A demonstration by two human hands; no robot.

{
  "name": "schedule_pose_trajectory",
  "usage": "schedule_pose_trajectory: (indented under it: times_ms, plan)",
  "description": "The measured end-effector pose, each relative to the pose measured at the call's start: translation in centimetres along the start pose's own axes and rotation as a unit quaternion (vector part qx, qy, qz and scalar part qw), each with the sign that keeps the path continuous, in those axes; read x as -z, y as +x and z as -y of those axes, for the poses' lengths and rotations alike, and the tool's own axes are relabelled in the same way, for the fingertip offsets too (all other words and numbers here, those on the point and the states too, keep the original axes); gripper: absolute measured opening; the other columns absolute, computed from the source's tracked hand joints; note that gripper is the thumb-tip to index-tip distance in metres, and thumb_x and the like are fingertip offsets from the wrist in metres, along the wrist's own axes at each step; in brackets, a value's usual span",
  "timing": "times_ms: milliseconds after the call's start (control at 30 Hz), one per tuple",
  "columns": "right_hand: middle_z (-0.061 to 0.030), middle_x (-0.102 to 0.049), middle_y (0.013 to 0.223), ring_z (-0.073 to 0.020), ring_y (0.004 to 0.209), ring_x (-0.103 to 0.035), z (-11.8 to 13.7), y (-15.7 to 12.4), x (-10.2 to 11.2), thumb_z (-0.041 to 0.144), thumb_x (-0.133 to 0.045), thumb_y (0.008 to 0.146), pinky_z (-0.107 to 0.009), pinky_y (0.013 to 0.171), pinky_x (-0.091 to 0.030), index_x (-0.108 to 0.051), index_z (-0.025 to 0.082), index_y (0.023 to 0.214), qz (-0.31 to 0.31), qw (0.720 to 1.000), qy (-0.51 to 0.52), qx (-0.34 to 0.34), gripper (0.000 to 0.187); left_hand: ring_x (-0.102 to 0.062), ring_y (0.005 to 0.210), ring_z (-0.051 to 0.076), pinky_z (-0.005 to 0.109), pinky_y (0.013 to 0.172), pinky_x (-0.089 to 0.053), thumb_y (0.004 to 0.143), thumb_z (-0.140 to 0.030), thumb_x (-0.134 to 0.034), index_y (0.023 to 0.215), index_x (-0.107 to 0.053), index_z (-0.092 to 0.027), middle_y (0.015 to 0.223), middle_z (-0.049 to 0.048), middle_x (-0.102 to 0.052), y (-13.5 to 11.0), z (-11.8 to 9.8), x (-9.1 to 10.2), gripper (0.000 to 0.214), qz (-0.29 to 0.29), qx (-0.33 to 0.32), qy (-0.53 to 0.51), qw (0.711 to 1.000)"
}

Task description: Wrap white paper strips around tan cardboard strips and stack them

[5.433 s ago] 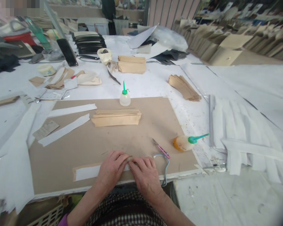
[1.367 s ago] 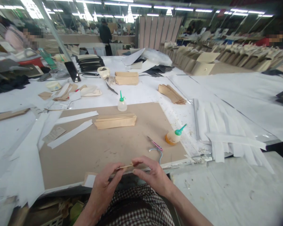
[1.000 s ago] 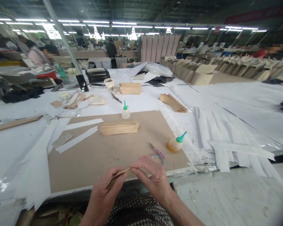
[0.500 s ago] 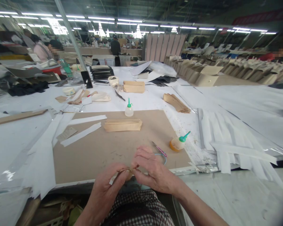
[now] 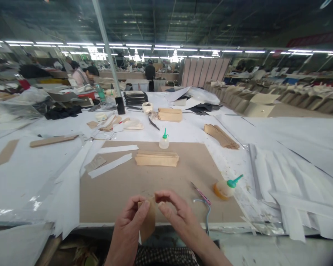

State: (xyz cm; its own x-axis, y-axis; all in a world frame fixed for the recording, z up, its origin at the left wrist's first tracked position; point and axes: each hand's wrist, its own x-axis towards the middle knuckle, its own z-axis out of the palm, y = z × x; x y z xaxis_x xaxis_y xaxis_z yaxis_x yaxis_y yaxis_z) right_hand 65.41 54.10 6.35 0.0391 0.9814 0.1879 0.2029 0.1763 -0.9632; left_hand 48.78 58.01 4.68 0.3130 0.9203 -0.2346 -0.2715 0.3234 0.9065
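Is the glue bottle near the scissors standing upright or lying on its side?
On its side: the glue bottle lies by the board's right edge, its green nozzle slanting up to the right.

The kraft-paper strip [image 5: 147,221] we held was a plain tan-brown. Behind it the flat cardboard work board [image 5: 113,192] was a dull, even brown. At twelve o'clock from the strip, the stack of folded paper pieces [image 5: 157,159] was pale sandy tan, and the small clear plastic glue bottle [image 5: 164,142] beyond it wore a bright green nozzle. At eleven o'clock lay two plain white paper strips [image 5: 110,165]. The amber-tinted plastic glue bottle [image 5: 222,188] at two o'clock had a teal nozzle; the small scissors [image 5: 201,194] beside it showed pink and pale blue. At six o'clock our cloth garment [image 5: 166,256] was checked black and white.
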Motion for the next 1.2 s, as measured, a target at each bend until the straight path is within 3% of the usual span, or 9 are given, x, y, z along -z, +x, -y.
schedule_pose_trajectory:
  times_ms: [267, 400, 500, 600, 733, 833, 900, 1033, 1200]
  plan:
    - [0.0007, -0.069, 0.092, -0.0153, 0.087, -0.063, -0.7, 1.1, -2.4, 0.028, -0.058, 0.101, -0.025, 0.079, -0.047, -0.067, 0.022, 0.095, -0.023, 0.999, -0.024, 0.024, 0.012, -0.062, 0.089, 0.018, 0.025, 0.078, -0.051, 0.087, -0.045, -0.071, 0.104, -0.068, -0.021, 0.098, 0.0040, -0.067, 1.3, -0.8, 2.0, 0.030, 0.016, -0.130, 0.165, 0.978]
    - [0.0005, -0.068, 0.095, -0.0165, 0.090, -0.061, -0.7, 2.0, -2.3, 0.026, -0.056, 0.102, -0.027, 0.083, -0.044, -0.063, 0.023, 0.095, 0.035, 0.986, -0.141, 0.086, 0.011, -0.060, 0.099, 0.018, 0.028, 0.089, -0.048, 0.091, -0.036, -0.068, 0.109, -0.072, -0.026, 0.108, 0.0044, -0.065, 2.4, -2.7, 3.4, 0.020, 0.063, -0.251, 0.334, 0.906]
    - [-0.0012, -0.068, 0.093, -0.0182, 0.090, -0.060, -0.7, 2.6, -2.4, 0.024, -0.053, 0.103, -0.029, 0.084, -0.043, -0.062, 0.022, 0.096, 0.049, 0.970, -0.201, 0.129, 0.012, -0.058, 0.095, 0.018, 0.028, 0.086, -0.045, 0.095, -0.029, -0.063, 0.092, -0.074, -0.026, 0.095, 0.0025, -0.066, 2.8, -4.0, 3.6, 0.011, 0.096, -0.320, 0.415, 0.847]
    - [-0.0014, -0.070, 0.095, -0.0181, 0.089, -0.061, -0.7, 3.2, -2.5, 0.024, -0.055, 0.102, -0.029, 0.083, -0.044, -0.064, 0.022, 0.097, 0.063, 0.972, -0.197, 0.109, 0.011, -0.055, 0.083, 0.017, 0.028, 0.077, -0.043, 0.095, -0.028, -0.063, 0.081, -0.072, -0.024, 0.080, 0.0006, -0.062, 2.9, -4.8, 3.4, 0.017, 0.073, -0.354, 0.444, 0.820]
    - [0.0011, -0.070, 0.087, -0.0161, 0.082, -0.062, -1.0, 4.4, -0.9, 0.027, -0.058, 0.099, -0.025, 0.073, -0.045, -0.070, 0.022, 0.093, 0.132, 0.975, -0.176, 0.037, 0.014, -0.056, 0.080, 0.017, 0.026, 0.074, -0.044, 0.090, -0.037, -0.067, 0.074, -0.069, -0.021, 0.079, 0.0000, -0.061, 3.7, -5.3, 4.3, 0.023, -0.020, -0.302, 0.399, 0.866]
    - [0.0026, -0.068, 0.079, -0.0144, 0.074, -0.060, -1.6, 5.2, 2.1, 0.031, -0.058, 0.099, -0.023, 0.064, -0.043, -0.072, 0.022, 0.087, 0.157, 0.974, -0.163, -0.008, 0.021, -0.056, 0.078, 0.014, 0.022, 0.070, -0.047, 0.082, -0.044, -0.076, 0.073, -0.068, -0.019, 0.078, -0.0013, -0.062, 5.0, -5.5, 6.1, 0.028, -0.103, -0.195, 0.215, 0.951]
    - [0.0034, -0.068, 0.078, -0.0139, 0.072, -0.059, -2.1, 5.6, 4.3, 0.034, -0.059, 0.098, -0.022, 0.063, -0.043, -0.073, 0.023, 0.087, 0.146, 0.976, -0.159, -0.038, 0.021, -0.058, 0.077, 0.012, 0.019, 0.069, -0.051, 0.075, -0.044, -0.082, 0.078, -0.070, -0.018, 0.080, -0.0016, -0.065, 5.9, -5.2, 7.3, 0.029, -0.134, -0.102, 0.052, 0.984]
    - [0.0031, -0.069, 0.080, -0.0146, 0.075, -0.060, -3.0, 5.6, 6.3, 0.037, -0.064, 0.093, -0.025, 0.069, -0.045, -0.075, 0.023, 0.088, 0.052, 0.991, -0.093, -0.078, 0.018, -0.066, 0.092, 0.015, 0.024, 0.078, -0.061, 0.074, -0.036, -0.083, 0.091, -0.072, -0.020, 0.097, -0.0002, -0.071, 7.5, -3.7, 9.1, 0.025, -0.144, 0.021, -0.079, 0.986]
    - [0.0008, -0.071, 0.078, -0.0139, 0.070, -0.061, -4.9, 6.3, 4.1, 0.045, -0.083, 0.075, -0.025, 0.068, -0.048, -0.076, 0.020, 0.084, -0.177, 0.970, 0.143, -0.082, 0.028, -0.070, 0.085, 0.023, 0.032, 0.055, -0.063, 0.071, -0.041, -0.076, 0.077, -0.067, -0.030, 0.078, -0.0053, -0.072, 10.6, -0.9, 10.7, 0.015, -0.182, 0.021, 0.036, 0.982]
